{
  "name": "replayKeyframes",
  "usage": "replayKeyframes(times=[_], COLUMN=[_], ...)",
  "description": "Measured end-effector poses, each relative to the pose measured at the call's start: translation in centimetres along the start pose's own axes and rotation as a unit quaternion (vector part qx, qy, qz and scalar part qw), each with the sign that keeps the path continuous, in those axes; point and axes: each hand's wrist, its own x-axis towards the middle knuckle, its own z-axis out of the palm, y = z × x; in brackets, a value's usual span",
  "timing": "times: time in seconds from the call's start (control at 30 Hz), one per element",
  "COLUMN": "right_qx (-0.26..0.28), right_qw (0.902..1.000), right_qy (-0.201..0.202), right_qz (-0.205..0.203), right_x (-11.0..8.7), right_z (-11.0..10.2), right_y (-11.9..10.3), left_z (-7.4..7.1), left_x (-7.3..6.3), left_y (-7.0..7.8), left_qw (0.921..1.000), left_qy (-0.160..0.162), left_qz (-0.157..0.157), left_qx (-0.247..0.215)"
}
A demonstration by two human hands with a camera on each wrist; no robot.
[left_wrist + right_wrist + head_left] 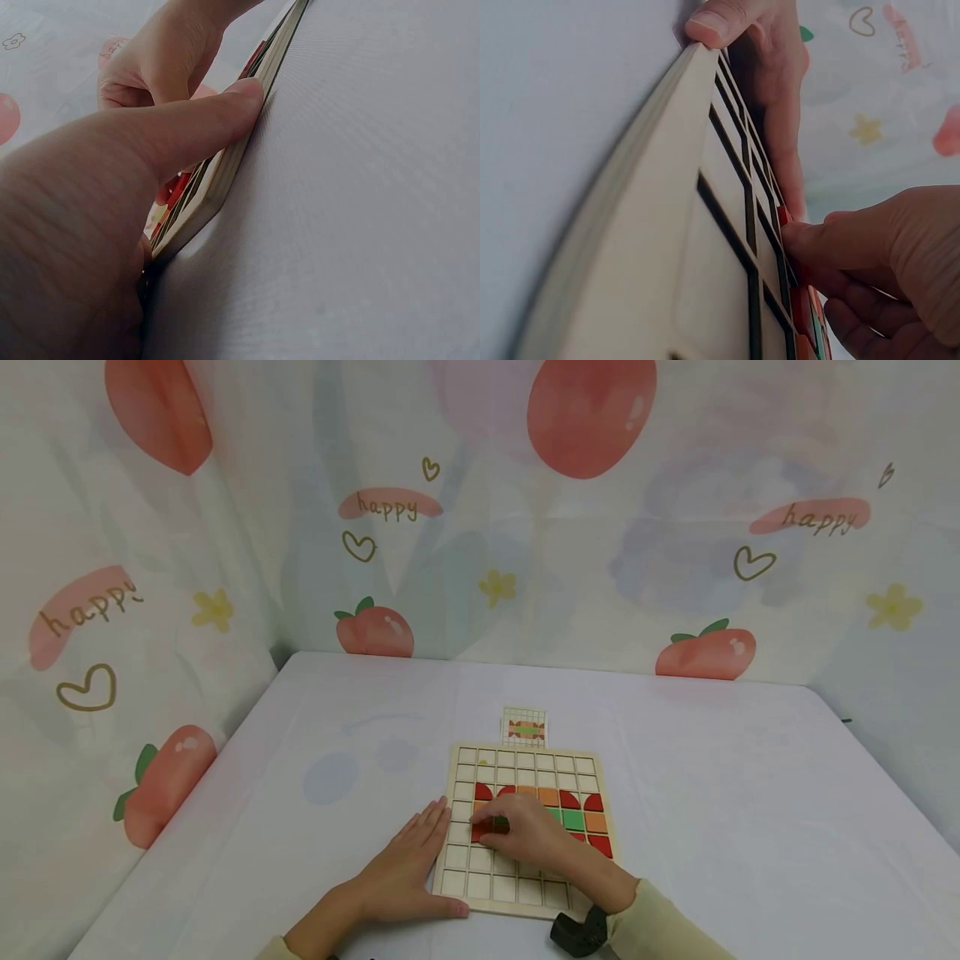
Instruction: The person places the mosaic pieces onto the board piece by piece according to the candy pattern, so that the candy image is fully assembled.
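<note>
A square wooden grid board lies on the table, with red, orange and green tiles filling three of its middle rows. My left hand lies along the board's left edge, fingers extended, its thumb against the near-left corner. Over the board's left part, my right hand pinches a red tile between thumb and fingers, low at the grid. The hand covers part of the tile rows, including a dark green tile beneath its fingers. A green tile and orange tiles show to its right.
A small pattern card with a coloured grid design lies just beyond the board's far edge. A black device sits by the right wrist at the board's near edge. Printed cloth stands behind the white table and along its left side.
</note>
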Motion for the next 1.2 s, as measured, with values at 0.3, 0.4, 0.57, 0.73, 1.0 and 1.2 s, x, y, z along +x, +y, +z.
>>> replayKeyframes(times=[0.3,0.4,0.57,0.73,1.0,1.2], right_qx=[0.014,0.017,0.013,-0.016,-0.062,-0.053], right_qw=[0.9999,0.9999,0.9993,0.9977,0.9912,0.9878], right_qy=[0.003,0.004,0.021,0.051,0.116,0.129], right_qz=[-0.007,-0.002,0.028,0.040,-0.007,-0.068], right_x=[-0.6,-1.2,-3.4,-7.1,-12.0,-13.3], right_z=[-0.3,-0.6,-1.9,-3.3,-3.9,-3.6], right_y=[0.4,0.5,0.6,1.1,1.5,1.9], left_z=[-0.1,-0.1,-0.1,0.0,0.0,0.1], left_x=[0.4,0.5,0.6,0.5,0.2,0.1], left_y=[0.3,0.4,0.4,0.3,-0.2,-0.6], left_qw=[1.0000,1.0000,0.9999,0.9999,0.9999,0.9999], left_qy=[-0.008,-0.008,-0.011,-0.009,0.000,-0.001], left_qz=[0.001,0.002,-0.001,-0.004,-0.011,-0.016], left_qx=[0.001,0.003,0.001,-0.001,0.003,0.000])
